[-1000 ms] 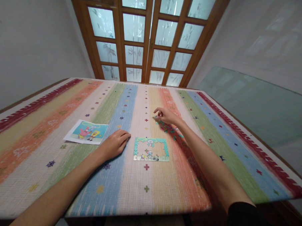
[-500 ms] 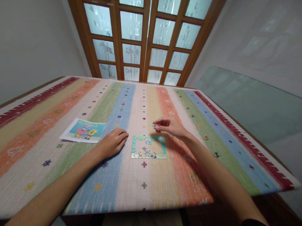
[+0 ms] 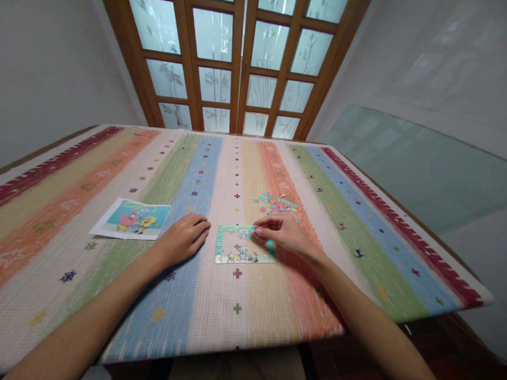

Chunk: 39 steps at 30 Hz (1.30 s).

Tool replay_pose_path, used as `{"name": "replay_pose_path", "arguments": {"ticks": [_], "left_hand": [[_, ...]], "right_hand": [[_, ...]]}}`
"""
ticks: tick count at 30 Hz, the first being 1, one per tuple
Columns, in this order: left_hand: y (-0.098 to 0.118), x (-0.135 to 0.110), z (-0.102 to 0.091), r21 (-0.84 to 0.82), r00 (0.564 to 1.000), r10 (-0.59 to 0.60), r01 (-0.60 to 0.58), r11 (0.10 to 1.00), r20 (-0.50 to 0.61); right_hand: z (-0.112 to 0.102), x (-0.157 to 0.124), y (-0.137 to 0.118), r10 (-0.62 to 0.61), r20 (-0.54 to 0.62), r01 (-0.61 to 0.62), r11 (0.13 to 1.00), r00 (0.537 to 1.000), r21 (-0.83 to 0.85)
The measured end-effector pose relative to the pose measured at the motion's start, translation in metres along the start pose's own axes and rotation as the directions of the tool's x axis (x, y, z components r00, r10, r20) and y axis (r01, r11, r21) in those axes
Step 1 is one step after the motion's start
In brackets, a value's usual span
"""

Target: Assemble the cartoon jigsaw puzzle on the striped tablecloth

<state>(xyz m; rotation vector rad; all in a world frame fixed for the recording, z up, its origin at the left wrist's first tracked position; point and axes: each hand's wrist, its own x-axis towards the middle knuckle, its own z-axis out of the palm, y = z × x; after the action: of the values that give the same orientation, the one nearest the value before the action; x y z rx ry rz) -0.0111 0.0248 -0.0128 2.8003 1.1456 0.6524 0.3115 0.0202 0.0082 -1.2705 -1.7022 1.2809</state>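
My right hand (image 3: pixel 285 233) pinches a small jigsaw piece, mostly hidden by the fingertips, over the upper right part of a partly assembled jigsaw puzzle (image 3: pixel 229 259). The puzzle's border is joined, and a gap in its middle shows the cloth beneath. Part of its right side is covered by my right hand. Just left of the puzzle, my left hand (image 3: pixel 189 235) lies on the tablecloth with its fingers loosely stretched and nothing in them. Behind my right hand is a scatter of loose jigsaw pieces (image 3: pixel 276 203), mostly turquoise and pink.
A printed cartoon picture (image 3: pixel 137 219) on white paper lies left of my left hand. The striped tablecloth (image 3: pixel 147 320) covers the table, whose front edge is close to me. Wooden doors with glass panes (image 3: pixel 237 71) stand beyond the far edge.
My right hand has moved down and slightly left, bringing the jigsaw piece to the puzzle and uncovering the loose pieces behind. My left hand stays on the cloth; the view has shifted slightly.
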Motion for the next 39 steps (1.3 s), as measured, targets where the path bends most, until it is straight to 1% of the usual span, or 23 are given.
{"name": "replay_pose_path", "arguments": {"ticks": [2, 4, 7, 13, 18, 25, 32, 36, 39], "left_hand": [[0.0, 0.0, 0.0, -0.005, 1.0, -0.005, 0.005, 1.0, 0.0], [0.0, 0.0, 0.0, -0.014, 1.0, -0.007, 0.007, 1.0, 0.0], [0.0, 0.0, 0.0, -0.025, 1.0, -0.004, 0.004, 1.0, -0.004], [-0.001, 0.0, 0.001, -0.011, 1.0, 0.002, -0.002, 1.0, 0.006], [-0.001, 0.0, 0.001, -0.018, 1.0, -0.001, 0.001, 1.0, 0.005], [0.0, 0.001, -0.001, -0.016, 1.0, 0.001, 0.0, 1.0, 0.014], [0.001, 0.001, -0.002, 0.006, 1.0, 0.009, -0.009, 1.0, 0.026], [0.0, 0.0, -0.001, 0.015, 1.0, 0.012, -0.013, 1.0, 0.029], [-0.001, 0.0, 0.0, 0.021, 1.0, 0.013, -0.013, 1.0, 0.028]], "right_hand": [[0.002, -0.001, -0.001, -0.024, -0.004, 0.024, 0.999, 1.0, -0.031], [0.004, -0.001, -0.001, -0.015, 0.008, 0.015, 1.0, 1.0, -0.023], [0.007, -0.002, -0.002, 0.026, 0.026, -0.027, 0.999, 0.999, 0.044], [0.01, -0.004, -0.004, 0.044, 0.01, -0.045, 0.991, 0.999, 0.125], [0.012, -0.007, -0.01, 0.118, 0.053, -0.128, 0.962, 0.992, 0.24], [0.012, -0.008, -0.013, 0.121, 0.062, -0.134, 0.943, 0.991, 0.304], [0.013, -0.008, -0.012, 0.105, 0.051, -0.115, 0.957, 0.993, 0.266], [0.014, -0.007, -0.011, 0.071, 0.037, -0.077, 0.978, 0.997, 0.193], [0.017, -0.005, -0.011, 0.083, 0.055, -0.089, 0.987, 0.995, 0.131]]}}
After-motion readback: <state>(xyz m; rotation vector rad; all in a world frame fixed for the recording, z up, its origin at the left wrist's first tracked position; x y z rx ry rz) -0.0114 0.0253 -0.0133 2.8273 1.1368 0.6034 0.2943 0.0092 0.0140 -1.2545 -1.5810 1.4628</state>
